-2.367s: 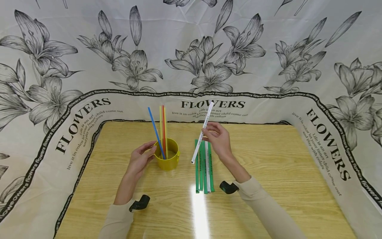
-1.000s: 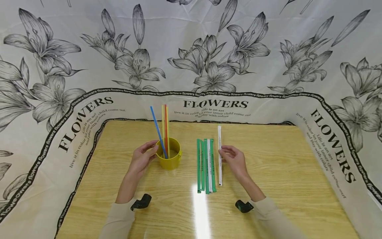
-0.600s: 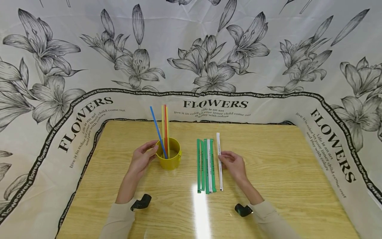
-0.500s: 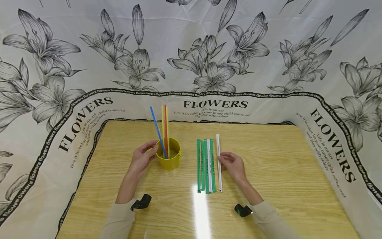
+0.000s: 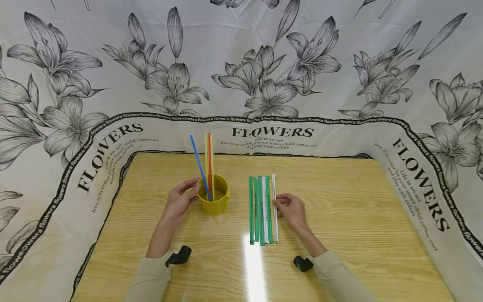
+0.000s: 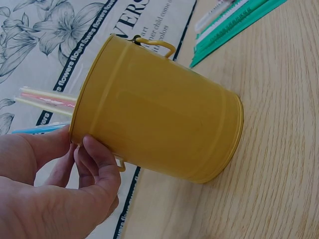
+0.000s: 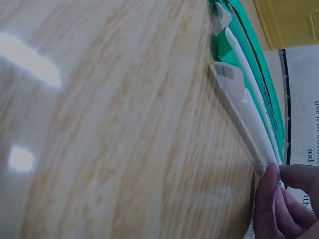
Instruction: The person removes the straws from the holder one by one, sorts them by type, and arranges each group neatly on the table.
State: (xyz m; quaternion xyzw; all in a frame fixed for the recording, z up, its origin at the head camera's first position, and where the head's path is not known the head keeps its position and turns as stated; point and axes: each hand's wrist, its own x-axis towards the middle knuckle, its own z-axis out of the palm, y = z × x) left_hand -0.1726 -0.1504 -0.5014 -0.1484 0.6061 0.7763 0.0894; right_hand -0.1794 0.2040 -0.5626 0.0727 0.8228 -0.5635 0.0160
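My left hand (image 5: 179,201) grips the rim of a small yellow bucket (image 5: 214,207), which stands upright on the table. In the left wrist view its thumb and curled fingers (image 6: 102,154) are at the rim, near a small side handle. Inside the bucket lean a blue straw (image 5: 198,161), a red straw (image 5: 209,163) and yellow ones beside it. My right hand (image 5: 293,209) pinches a white paper-wrapped straw (image 5: 274,188) between thumb and fingers. That straw lies just right of a row of green-wrapped straws (image 5: 255,209), among which is another white-wrapped straw (image 5: 265,209).
Both hands work over a light wooden table (image 5: 339,201). A white floral cloth (image 5: 241,84) rises around its back and sides. Dark wrist cameras (image 5: 181,255) sit at both sleeves. Glare streaks the table in front of the straws.
My right hand has brought the white-wrapped straw from above the row round to its right side, lowered it, and shifted it left beside the row. My left hand keeps its grip on the bucket.
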